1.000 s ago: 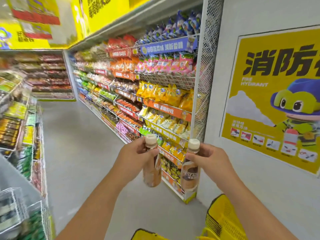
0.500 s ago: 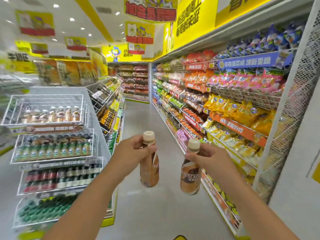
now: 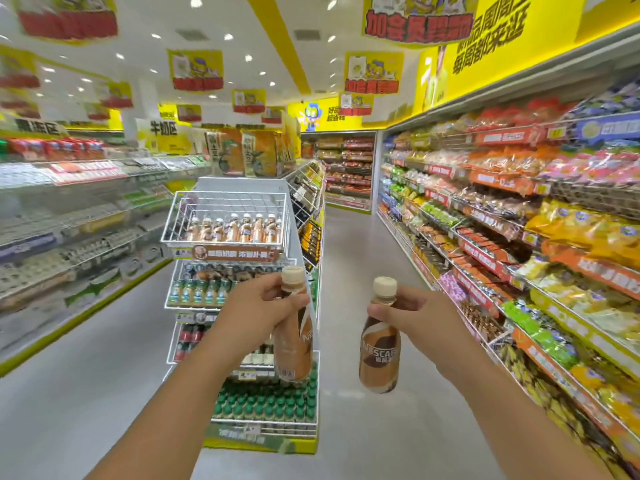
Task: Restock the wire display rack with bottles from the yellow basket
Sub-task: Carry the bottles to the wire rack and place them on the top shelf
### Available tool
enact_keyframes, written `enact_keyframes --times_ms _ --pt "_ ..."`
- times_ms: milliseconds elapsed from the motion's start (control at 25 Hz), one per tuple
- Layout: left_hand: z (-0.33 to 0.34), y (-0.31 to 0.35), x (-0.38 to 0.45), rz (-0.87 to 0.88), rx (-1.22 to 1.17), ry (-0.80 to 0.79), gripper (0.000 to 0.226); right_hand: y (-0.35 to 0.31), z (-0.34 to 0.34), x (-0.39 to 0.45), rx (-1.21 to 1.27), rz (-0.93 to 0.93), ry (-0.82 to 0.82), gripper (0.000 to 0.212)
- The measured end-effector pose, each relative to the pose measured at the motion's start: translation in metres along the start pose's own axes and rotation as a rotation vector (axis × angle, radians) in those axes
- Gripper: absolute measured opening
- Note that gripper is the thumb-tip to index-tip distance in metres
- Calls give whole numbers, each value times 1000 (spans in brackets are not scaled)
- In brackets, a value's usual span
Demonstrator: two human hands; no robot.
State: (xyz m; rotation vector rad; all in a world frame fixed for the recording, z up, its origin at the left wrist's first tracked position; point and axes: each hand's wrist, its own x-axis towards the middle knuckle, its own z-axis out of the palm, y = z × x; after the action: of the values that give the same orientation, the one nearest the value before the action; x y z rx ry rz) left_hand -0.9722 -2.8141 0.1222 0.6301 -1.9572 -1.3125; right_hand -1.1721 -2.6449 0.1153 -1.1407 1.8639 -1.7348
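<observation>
Store aisle ran ahead, rack point(image 3: 239, 271) at 11 o'clock. Left hand point(image 3: 256, 306) clamped left bottle point(image 3: 294, 344) by the neck, right hand point(image 3: 412, 317) pinched right bottle point(image 3: 379, 355) likewise, probably for carrying to the top tier point(image 3: 225, 220), where matching bottles stood. Basket not visible.

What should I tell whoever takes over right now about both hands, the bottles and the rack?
Left hand: grip around the neck of a brown coffee bottle, held up and tilted.
Right hand: grip around the neck of a second coffee bottle, roughly upright.
Wire display rack stands straight ahead at the end of the aisle. Its top basket holds one row of similar bottles at the back, with room in front.
Yellow basket: out of view.
Done: two bottles picked up and carried toward the rack.
Left: probably place both in the top basket, then fetch more.
</observation>
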Motion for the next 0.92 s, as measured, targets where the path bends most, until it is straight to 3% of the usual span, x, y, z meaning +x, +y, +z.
enact_keyframes --times_ms 240,440,720,920 --pt "-139 -35 35 2 51 84 27 -24 154 56 33 -18 -78 16" --pt "-221 -55 58 -15 36 131 24 -41 239 99 21 -31 -156 16" --pt "-280 -97 111 -58 33 184 30 -31 313 167 7 -40 -219 14" --pt "-309 -127 173 -68 73 173 23 -11 360 235 4 -21 -242 13"
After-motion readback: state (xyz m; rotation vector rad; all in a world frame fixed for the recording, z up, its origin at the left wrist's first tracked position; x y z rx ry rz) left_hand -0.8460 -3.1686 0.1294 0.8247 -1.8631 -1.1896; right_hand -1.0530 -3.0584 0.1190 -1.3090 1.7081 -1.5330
